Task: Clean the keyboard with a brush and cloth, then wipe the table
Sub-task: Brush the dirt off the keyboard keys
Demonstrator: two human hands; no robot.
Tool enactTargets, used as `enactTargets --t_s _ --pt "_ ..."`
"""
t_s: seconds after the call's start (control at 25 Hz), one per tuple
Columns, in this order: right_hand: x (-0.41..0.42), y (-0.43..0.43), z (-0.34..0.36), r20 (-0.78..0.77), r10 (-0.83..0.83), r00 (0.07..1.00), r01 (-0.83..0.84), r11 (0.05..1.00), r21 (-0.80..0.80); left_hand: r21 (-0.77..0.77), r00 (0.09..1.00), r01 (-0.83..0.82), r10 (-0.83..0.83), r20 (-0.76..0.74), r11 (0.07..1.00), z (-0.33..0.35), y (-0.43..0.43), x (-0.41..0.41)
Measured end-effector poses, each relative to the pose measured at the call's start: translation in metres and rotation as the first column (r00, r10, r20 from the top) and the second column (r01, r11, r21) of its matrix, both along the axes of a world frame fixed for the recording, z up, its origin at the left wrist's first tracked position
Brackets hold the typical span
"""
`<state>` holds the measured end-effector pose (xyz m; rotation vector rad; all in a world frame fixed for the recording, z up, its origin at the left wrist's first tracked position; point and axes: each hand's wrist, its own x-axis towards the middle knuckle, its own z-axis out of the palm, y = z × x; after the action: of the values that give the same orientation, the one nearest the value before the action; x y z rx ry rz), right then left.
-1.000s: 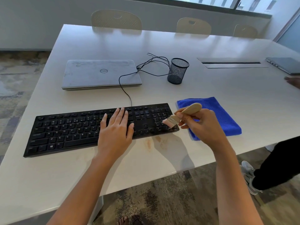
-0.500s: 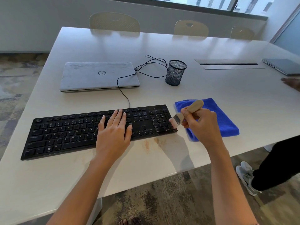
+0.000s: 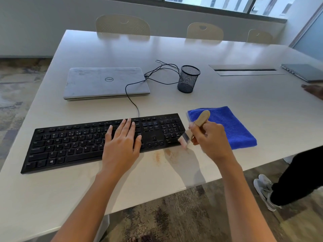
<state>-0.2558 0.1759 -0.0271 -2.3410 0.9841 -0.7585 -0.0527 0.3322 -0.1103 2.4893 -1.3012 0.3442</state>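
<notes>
A black keyboard (image 3: 73,145) lies across the near part of the white table (image 3: 174,53). My left hand (image 3: 122,144) rests flat on its middle keys, fingers straight. My right hand (image 3: 209,138) grips a small wooden-handled brush (image 3: 201,118) at the keyboard's right end. The blurred bristles are at the front right corner of the number pad. A folded blue cloth (image 3: 232,128) sits on the table just right of the keyboard, partly behind my right hand.
A closed silver laptop (image 3: 104,82) lies behind the keyboard, with a black cable (image 3: 132,95) and a mesh pen cup (image 3: 188,81) beside it. Brownish stains (image 3: 160,155) mark the table's front edge. Another laptop (image 3: 304,72), someone's hand (image 3: 314,89) and legs (image 3: 297,180) are at the right.
The brush has swept down from the number pad's right edge to its front corner. My left hand stays on the keys. The view has shifted slightly.
</notes>
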Motion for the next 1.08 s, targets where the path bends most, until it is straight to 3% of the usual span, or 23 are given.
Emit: enactTargets --t_s 0.16,0.48,0.76,1.08 --pt "0.012 -0.007 0.003 0.190 -0.042 0.981 0.039 0.999 0.019 0.004 1.000 -0.001 0.001 0.000 1.000 0.000 0.001 0.000" --pt "-0.001 -0.005 0.001 -0.098 0.000 0.995 0.001 1.000 0.011 0.004 1.000 0.006 -0.006 -0.004 1.000 0.001 0.001 0.000" --pt "0.010 -0.011 0.009 0.129 -0.048 0.991 0.051 0.999 -0.018 0.011 1.000 0.008 -0.008 -0.003 1.000 0.002 0.002 -0.001" --pt "-0.009 -0.002 0.002 -0.044 -0.049 0.998 0.050 0.999 0.017 0.005 1.000 0.006 -0.006 0.005 1.000 0.002 0.001 -0.001"
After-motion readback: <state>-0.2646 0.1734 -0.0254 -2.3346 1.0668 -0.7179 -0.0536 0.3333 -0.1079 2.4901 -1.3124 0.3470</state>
